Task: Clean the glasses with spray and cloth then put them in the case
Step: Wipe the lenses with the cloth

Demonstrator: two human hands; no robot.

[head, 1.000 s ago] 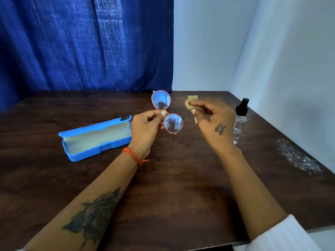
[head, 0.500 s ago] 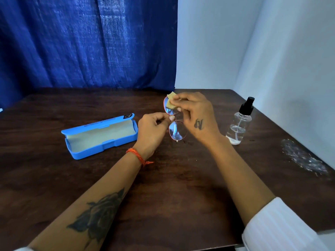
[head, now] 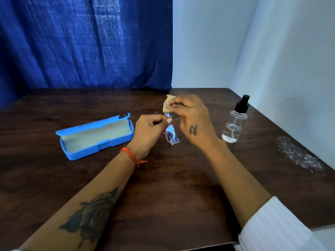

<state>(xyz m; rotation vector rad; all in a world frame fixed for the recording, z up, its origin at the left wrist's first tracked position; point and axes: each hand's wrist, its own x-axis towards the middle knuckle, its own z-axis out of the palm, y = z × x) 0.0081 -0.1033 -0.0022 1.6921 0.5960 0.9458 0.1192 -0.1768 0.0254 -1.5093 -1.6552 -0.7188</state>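
Note:
Above the middle of the dark wooden table (head: 163, 187), my left hand (head: 149, 132) pinches the bridge of the round, thin-framed glasses (head: 173, 135). One lens points away from me and the other toward me. My right hand (head: 193, 118) presses a small beige cloth (head: 168, 105) onto the far lens, which is mostly covered by cloth and fingers. To the left, the blue glasses case (head: 94, 137) lies open with a pale lining. A clear spray bottle (head: 235, 122) with a black nozzle stands upright on the right.
A crumpled clear plastic wrapper (head: 299, 156) lies near the table's right edge. A blue curtain (head: 81, 42) hangs behind the table and white walls (head: 272, 51) close the back right corner.
My right hand has brought the cloth from beside the glasses onto the far lens and holds it there. My left hand keeps its grip on the bridge.

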